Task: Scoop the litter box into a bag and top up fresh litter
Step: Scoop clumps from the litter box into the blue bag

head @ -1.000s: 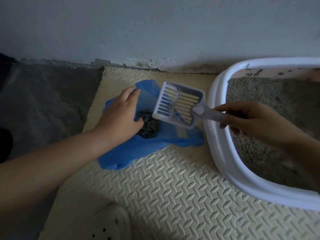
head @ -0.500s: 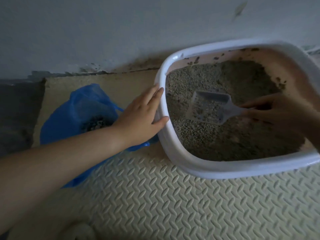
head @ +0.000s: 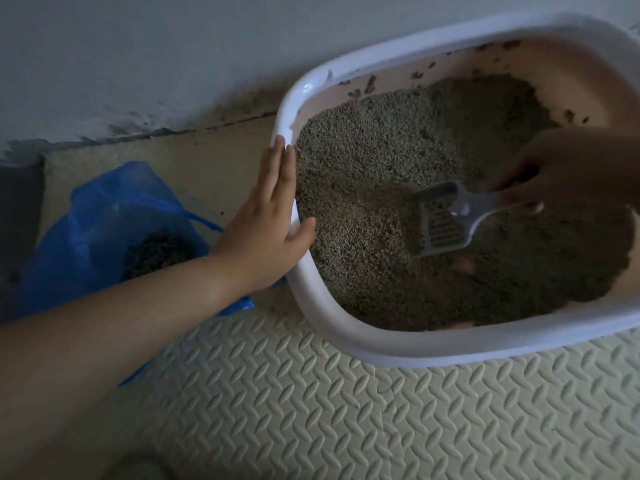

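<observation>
Centrally – litter box (head: 346, 341), white rim, pinkish inner walls, sits on the floor mat at frame right, its far side close to the wall. Grey-brown granular litter (head: 381, 150) fills the pan unevenly; a bare pink patch of the base shows near the scoop's tip. Bits of litter are stuck to the far inner wall.

Litter scoop (head: 443, 220): grey plastic, slotted, near the middle of the pan, head tilted down with its leading edge in the litter.

Right hand (head: 571, 168) – blurred and in shadow, fingers curled round the scoop's handle, gripping it from the right.

Left hand (head: 266, 220): released, fingers straight and together, lying flat along the outside of the box's left rim; the thumb reaches over the rim to the litter's edge.

Blue plastic bag (head: 97, 209) lies left of the box on the mat, mouth open, dark clumps (head: 156, 252) inside. The left forearm crosses its near corner; contact between bag and box cannot be told.

Cream foam mat (head: 381, 410), embossed herringbone pattern. Pale wall (head: 138, 46) behind, grimy along its base.
</observation>
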### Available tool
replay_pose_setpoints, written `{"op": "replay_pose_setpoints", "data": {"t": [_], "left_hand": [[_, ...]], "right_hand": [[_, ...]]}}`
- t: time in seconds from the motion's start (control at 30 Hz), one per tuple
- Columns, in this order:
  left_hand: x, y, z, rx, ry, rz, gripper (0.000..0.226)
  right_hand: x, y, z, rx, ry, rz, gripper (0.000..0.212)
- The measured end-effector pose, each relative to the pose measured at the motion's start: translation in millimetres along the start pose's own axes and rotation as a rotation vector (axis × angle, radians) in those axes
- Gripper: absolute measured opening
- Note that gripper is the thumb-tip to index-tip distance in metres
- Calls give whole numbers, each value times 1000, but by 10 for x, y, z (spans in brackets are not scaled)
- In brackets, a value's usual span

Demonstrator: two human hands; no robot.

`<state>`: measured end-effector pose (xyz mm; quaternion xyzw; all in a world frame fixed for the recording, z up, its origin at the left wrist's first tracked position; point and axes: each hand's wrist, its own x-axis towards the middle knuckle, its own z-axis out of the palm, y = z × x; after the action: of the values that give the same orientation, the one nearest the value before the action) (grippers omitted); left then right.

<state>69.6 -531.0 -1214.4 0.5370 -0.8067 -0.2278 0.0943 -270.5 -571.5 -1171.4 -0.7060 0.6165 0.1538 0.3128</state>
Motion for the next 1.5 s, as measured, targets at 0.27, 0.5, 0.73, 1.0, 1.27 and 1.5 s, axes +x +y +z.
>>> {"op": "replay_pose_setpoints", "data": {"t": [0.27, 0.5, 0.73, 1.0, 1.27, 1.5], "left_hand": [[5, -10, -6, -41, -46, -2, 85], [12, -12, -9, -26, -40, 8, 83], [4, -22, -23, 10, -48, 6, 82], [5, -30, -46, 7, -56, 5, 83], [3, -35, -59, -1, -74, 13, 84], [11, -46, -70, 24, -86, 15, 84]], "right_hand": [[543, -728, 282, 101, 40, -266, 19], [514, -468, 782, 545, 112, -196, 15], [375, -519, 921, 663, 202, -100, 24], [14, -406, 835, 676, 309, -66, 23], [-346, -404, 820, 1044, 503, -51, 24], [-474, -433, 883, 959, 590, -81, 27]]}}
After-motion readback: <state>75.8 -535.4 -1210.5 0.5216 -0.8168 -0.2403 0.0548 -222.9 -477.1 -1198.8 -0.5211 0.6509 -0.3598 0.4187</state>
